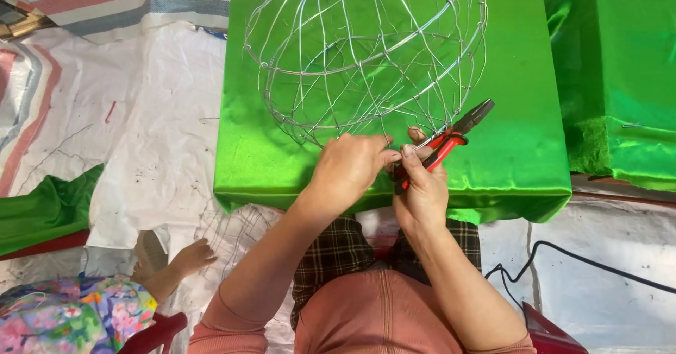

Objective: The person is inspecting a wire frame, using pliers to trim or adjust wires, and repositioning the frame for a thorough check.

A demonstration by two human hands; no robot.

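A round wire frame (366, 51) of thin silver wire rests on a block wrapped in shiny green cloth (521, 150). My left hand (348, 167) pinches the wire at the frame's near rim. My right hand (422, 188) touches the same spot with its fingertips and holds red-handled pliers (451, 136), whose dark jaws point up and to the right, away from the wire.
A second green-wrapped block (620, 79) stands at the right. White sheeting (162, 136) covers the floor. Another person's hand (190, 257) and flowered sleeve (77, 315) are at the lower left beside another wire piece (232, 234). A black cable (584, 259) runs at the lower right.
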